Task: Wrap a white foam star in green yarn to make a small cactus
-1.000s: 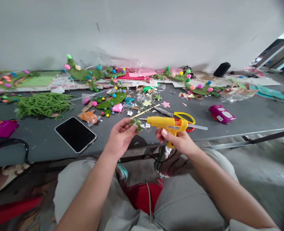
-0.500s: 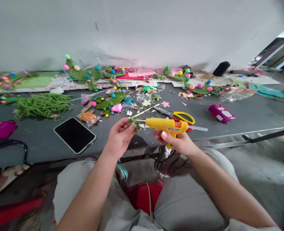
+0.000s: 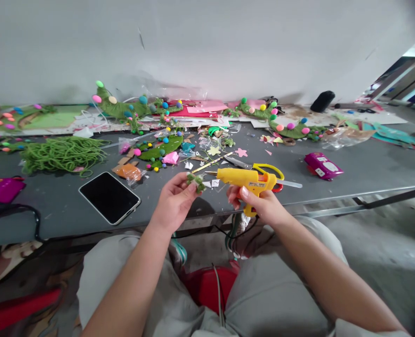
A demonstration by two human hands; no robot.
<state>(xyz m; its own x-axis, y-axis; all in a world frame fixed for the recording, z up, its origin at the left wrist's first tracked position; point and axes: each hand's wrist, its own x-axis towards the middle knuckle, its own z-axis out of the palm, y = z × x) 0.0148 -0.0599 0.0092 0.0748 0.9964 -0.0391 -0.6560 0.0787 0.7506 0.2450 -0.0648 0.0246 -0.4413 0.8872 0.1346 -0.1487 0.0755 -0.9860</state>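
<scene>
Between thumb and fingers, my left hand [image 3: 175,196] pinches a small green yarn piece [image 3: 196,183] above the table's front edge. A yellow hot glue gun [image 3: 242,180] is in my right hand [image 3: 255,201], fingers wrapped round its handle. Its metal nozzle points left at the yarn piece, a small gap apart from it. A clear glue stick [image 3: 292,184] sticks out of the gun's back end. Behind the gun lie scissors [image 3: 270,171] with yellow and red handles, partly hidden by it. A thin patterned stick [image 3: 211,162] rests on the table just beyond my left hand.
A phone [image 3: 109,197] lies at front left, with a heap of green yarn [image 3: 63,154] behind it. Purple packs [image 3: 323,166] sit at both sides. Green shapes with coloured pom-poms [image 3: 123,105] line the wall. Paper scraps and a pink star [image 3: 241,152] are scattered mid-table.
The glue gun has moved slightly right in my right hand, and its nozzle has drawn away from the green yarn piece. My left hand has hardly moved.
</scene>
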